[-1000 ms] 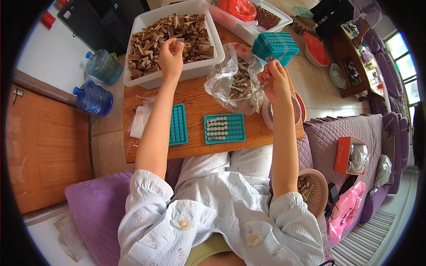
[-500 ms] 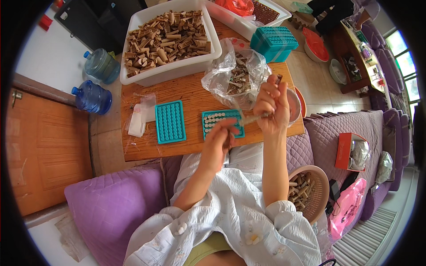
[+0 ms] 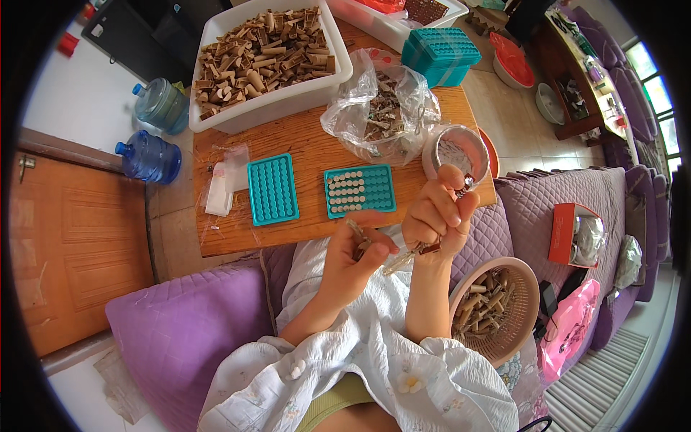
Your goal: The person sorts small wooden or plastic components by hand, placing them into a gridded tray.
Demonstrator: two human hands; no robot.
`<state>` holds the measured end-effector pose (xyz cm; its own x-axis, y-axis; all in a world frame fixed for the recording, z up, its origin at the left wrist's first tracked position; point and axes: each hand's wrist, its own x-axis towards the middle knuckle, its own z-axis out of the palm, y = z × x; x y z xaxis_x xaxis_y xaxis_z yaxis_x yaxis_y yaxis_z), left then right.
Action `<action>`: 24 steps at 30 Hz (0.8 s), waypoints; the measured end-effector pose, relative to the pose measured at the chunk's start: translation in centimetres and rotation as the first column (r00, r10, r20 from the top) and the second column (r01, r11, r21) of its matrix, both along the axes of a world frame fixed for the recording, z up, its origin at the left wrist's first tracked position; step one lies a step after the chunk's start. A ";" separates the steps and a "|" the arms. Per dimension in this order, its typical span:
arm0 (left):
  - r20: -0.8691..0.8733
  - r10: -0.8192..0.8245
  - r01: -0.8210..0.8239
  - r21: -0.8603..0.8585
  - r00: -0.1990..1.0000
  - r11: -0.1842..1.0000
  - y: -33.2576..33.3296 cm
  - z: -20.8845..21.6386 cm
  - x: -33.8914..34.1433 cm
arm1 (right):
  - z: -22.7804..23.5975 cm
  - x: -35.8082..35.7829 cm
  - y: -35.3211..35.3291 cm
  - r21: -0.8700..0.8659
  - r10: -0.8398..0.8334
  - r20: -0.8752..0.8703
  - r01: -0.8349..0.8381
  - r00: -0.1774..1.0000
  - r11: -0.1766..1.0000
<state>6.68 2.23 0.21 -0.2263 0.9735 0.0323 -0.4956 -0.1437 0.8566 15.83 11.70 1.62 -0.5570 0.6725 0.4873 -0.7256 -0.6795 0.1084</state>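
Surface [image 3: 309, 155]: carrying the trays, bag and tub beyond the lap.
Plain tray [image 3: 273, 189]: lying flat on the surface, showing rows of round teal spots.
Strip [image 3: 353, 230]: poking up, pale and narrow, from the left hand [image 3: 344, 270], near the surface's close edge; probably weighing next to nothing, likely bending and creasing like dry paper; best being taken lightly by the middle.
Left hand: curling most of the way closed, holding the strip and a brown bit [image 3: 360, 253] between thumb and fingers.
Disc tray [image 3: 381, 189]: lying beyond both hands, holding pale discs in its left part.
Bag [image 3: 345, 119]: spreading its clear film open behind the disc tray.
Twist [image 3: 400, 264]: hanging from the underside of the right hand [image 3: 437, 219], above the lap, slanting down and left; probably being light and limp, perhaps slippery if wrapped in film; best being gripped near the thicker end.
Right hand: folding nearly into a fist, gripping the twist low and pinching a slip [image 3: 465, 186] at the top, thumb pressing inward.
Slip: showing brown with shiny patches, likely being thin and easily crushed; best being pinched softly along its edges.
Tub [image 3: 478, 145]: standing just beyond the right hand.
Basket [image 3: 527, 317]: resting right of the lap, holding brown tubes [image 3: 486, 306].
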 end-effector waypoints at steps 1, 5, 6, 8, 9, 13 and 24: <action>-0.001 0.003 -0.003 -0.002 1.000 1.000 -0.3 0.2 -0.3 | -0.1 0.0 -0.3 -0.002 0.003 -0.001 -0.003 1.000 1.000; -0.291 0.160 -0.158 0.030 0.943 0.987 -1.3 1.6 -1.3 | 0.9 -0.1 -1.7 0.062 -0.424 0.453 0.446 0.784 0.893; -0.403 0.226 -0.206 0.093 0.887 0.974 -1.3 1.9 -1.4 | 1.1 -0.1 -1.9 0.142 -0.531 0.603 0.575 0.595 0.806; -0.396 0.274 -0.264 0.081 0.876 0.961 -1.6 2.1 -1.3 | 0.5 0.6 -2.0 0.233 -0.573 0.591 0.560 0.567 0.795; -0.416 0.297 -0.280 0.101 0.860 0.955 -1.7 2.0 -1.5 | 0.3 1.0 -2.0 0.324 -0.616 0.573 0.540 0.541 0.776; -0.455 0.319 -0.297 0.121 0.831 0.947 -1.7 2.0 -1.8 | 0.1 1.9 -2.5 0.345 -0.574 0.565 0.462 0.593 0.817; -0.524 0.218 -0.195 0.099 0.823 0.976 -1.7 2.6 -1.5 | 0.8 2.1 -4.1 0.355 -0.550 0.690 0.443 0.470 0.823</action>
<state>5.17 0.54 2.79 -0.3592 0.9012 0.2426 0.0763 -0.2308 0.9700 17.90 7.60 2.42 -0.3359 0.9279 0.1620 -0.7252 -0.1450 -0.6731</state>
